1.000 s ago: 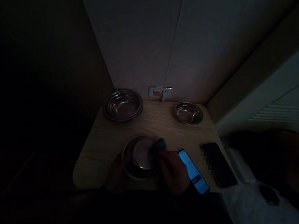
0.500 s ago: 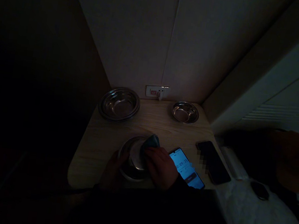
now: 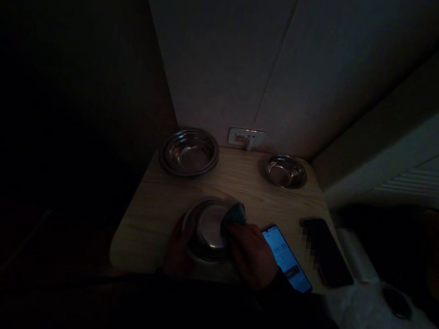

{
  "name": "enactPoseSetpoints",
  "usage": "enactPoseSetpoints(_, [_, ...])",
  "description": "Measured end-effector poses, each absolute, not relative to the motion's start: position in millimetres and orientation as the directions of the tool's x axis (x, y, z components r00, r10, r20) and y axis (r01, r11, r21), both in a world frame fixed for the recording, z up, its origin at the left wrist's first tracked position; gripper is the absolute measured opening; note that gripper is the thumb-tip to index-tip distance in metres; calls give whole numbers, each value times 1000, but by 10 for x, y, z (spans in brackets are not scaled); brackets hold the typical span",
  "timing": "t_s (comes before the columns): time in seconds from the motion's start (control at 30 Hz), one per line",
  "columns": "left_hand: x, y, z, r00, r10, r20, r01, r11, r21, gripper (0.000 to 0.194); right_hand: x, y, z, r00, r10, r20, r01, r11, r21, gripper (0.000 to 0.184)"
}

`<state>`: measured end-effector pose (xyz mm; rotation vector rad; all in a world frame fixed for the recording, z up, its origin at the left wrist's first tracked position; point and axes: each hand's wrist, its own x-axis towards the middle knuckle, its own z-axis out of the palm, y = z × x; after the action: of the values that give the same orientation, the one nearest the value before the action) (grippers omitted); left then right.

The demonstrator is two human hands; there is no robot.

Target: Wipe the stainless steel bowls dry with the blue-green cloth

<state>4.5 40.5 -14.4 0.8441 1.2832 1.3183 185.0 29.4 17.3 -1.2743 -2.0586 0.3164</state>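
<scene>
A steel bowl (image 3: 211,226) lies near the front of the small wooden table, its flat round base seeming to face up. My left hand (image 3: 179,248) curls round the bowl's left edge and grips it; the fingertips are dim. In my right hand (image 3: 254,254) is a folded blue-green cloth (image 3: 236,215), pressed against the bowl's right side by closed fingers. Just right of that hand, partly covered by my wrist, lies a lit phone (image 3: 288,258) showing a timer.
Stacked steel bowls (image 3: 189,153) stand at the back left of the table (image 3: 142,219). A smaller steel bowl (image 3: 286,171) is at the back right. A dark phone (image 3: 327,253) lies by the right edge. Behind is a wall socket (image 3: 246,138) with a plug. The room is dim.
The whole view has shifted, so things appear farther right. My left hand still holds the bowl, and my right hand keeps the cloth on the bowl's right side.
</scene>
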Motion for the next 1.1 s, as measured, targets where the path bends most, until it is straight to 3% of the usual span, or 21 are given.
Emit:
enactPoseSetpoints(0.03, [86,418,-106,-174,944,-280,-323,214,922,43,1844,295,178,-290,859,422,690,493,-530,26])
enactPoseSetpoints(0.23, [160,420,-147,-129,909,-397,-438,308,845,56,1650,217,247,-384,817,430,636,572,-518,25])
enactPoseSetpoints(0.6, [95,389,-169,-167,934,-316,-249,270,930,45,1582,458,267,-511,767,388,674,638,-374,18])
enactPoseSetpoints(0.8, [116,369,-149,-155,921,-357,-350,287,892,47,1551,490,270,-516,758,399,661,648,-377,21])
enactPoseSetpoints(1.1, [102,364,-255,-196,922,-335,-266,279,923,50,1513,543,273,-539,736,410,654,672,-347,19])
